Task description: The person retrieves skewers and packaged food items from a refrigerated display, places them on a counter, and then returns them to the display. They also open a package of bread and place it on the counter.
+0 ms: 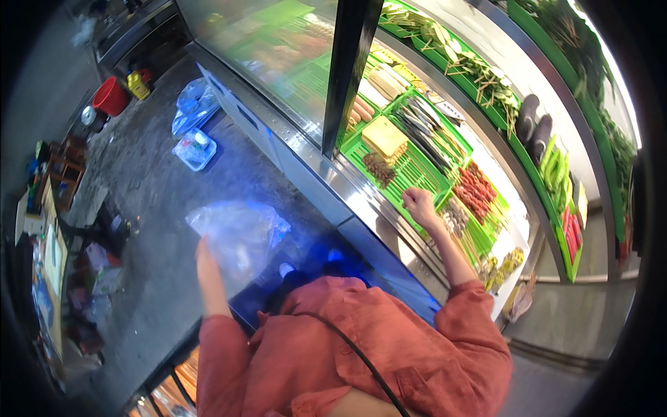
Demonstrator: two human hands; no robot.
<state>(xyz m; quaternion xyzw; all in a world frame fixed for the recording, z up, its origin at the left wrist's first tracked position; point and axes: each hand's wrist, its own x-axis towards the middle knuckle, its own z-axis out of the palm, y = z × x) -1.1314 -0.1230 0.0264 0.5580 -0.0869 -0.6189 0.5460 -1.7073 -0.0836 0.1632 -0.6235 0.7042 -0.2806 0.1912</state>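
Observation:
From my left hand (205, 254) hangs a clear plastic bag (237, 234), blurred, over the floor at the left. My right hand (418, 204) reaches into the refrigerated display case, its fingers curled at the edge of a green slotted tray (422, 169). Whether those fingers grip a skewer cannot be told. The tray bears a stack of yellow tofu sheets (384, 136) on skewers and a small dark-brown bunch of skewered food (379, 169). Skewered red meat (474, 192) and greyish skewered pieces (454, 216) lie to the right of the hand, dark and silvery skewers (424, 133) beyond it.
The case's steel sill (365, 195) and black upright post (346, 78) stand beside my right arm. Upper shelves hold leafy skewers, eggplants (539, 138) and green peppers (556, 177). On the floor are a plastic container (195, 150), blue-lit bags (195, 104) and a red bucket (110, 97).

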